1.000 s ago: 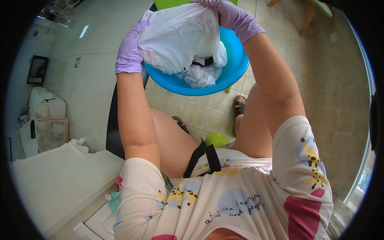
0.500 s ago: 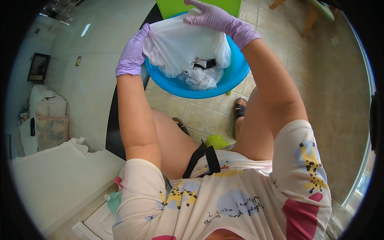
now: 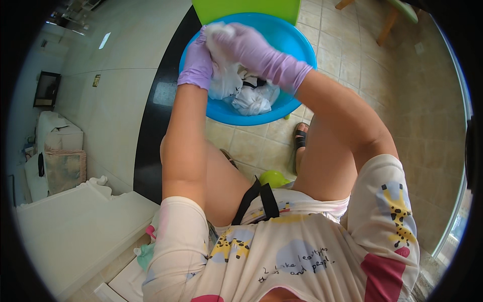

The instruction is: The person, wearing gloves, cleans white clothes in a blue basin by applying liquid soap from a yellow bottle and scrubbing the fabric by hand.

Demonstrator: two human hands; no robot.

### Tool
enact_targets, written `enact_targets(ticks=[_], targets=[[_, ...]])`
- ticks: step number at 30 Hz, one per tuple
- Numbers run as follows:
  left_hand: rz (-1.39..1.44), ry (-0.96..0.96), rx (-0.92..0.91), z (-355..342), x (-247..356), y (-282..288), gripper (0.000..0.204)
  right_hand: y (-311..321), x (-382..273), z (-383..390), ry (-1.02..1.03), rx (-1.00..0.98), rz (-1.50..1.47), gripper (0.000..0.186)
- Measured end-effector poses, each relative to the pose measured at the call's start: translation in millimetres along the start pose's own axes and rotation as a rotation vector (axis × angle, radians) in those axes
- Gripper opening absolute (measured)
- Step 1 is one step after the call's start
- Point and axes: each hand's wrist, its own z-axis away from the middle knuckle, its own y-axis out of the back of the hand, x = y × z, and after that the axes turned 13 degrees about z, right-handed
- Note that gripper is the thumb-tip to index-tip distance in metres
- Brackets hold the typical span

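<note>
Both my hands wear thin lilac gloves. A white, thin garment (image 3: 224, 80) is bunched between them over a round blue basin (image 3: 241, 120). My left hand (image 3: 197, 63) is closed round its left side, near the basin's left rim. From the right, my right hand (image 3: 254, 53) grips the upper part, its fingers blurred and partly hidden by the bunched fabric. The lower end of the garment hangs into the basin. There it meets more crumpled white cloth (image 3: 251, 100) with black parts. Where one piece ends and another begins I cannot tell.
A bright green panel (image 3: 246, 7) stands behind the basin. My sandalled foot (image 3: 301, 136) is on the tiled floor, with a green rounded thing (image 3: 272, 178) between my legs. White carved furniture (image 3: 80, 221) is at lower left, a green-seated wooden stool (image 3: 400, 12) at upper right.
The garment was spread wide between my hands; now it is gathered into a bunch. My right hand has come down and left, my left hand rightward, so they are close together.
</note>
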Motion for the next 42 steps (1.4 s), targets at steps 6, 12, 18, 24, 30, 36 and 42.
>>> enact_targets(ticks=[6, 12, 18, 24, 30, 36, 42], targets=[[0.488, 0.239, 0.18, 12.1, -7.8, -69.3, 0.041, 23.0, -17.6, -17.4, -0.135, 0.119, 0.566, 0.034], [0.991, 0.187, -0.464, -12.7, -30.0, -12.5, 0.036, -27.7, -28.3, 12.2, 0.053, 0.014, 0.576, 0.038], [0.129, -0.072, 0.064, -21.2, -73.8, -51.4, 0.037, 15.1, 6.4, -38.6, -0.25, 0.15, 0.424, 0.04], [0.983, 0.32, -0.114, -5.4, -26.8, 3.3, 0.036, -35.3, -33.8, 7.2, -0.036, 0.067, 0.595, 0.037], [0.413, 0.33, 0.269, 17.7, 12.3, -68.7, 0.046, 22.1, 7.0, -29.4, -0.121, 0.153, 0.599, 0.042], [0.707, 0.087, 0.015, 26.2, 47.3, 6.8, 0.025, 82.4, -6.4, -25.3, -0.02, 0.004, 0.885, 0.049], [0.065, 0.008, 0.045, 39.7, 32.4, 50.8, 0.026, 118.6, 13.1, 5.4, -0.082, -0.353, 0.769, 0.045]])
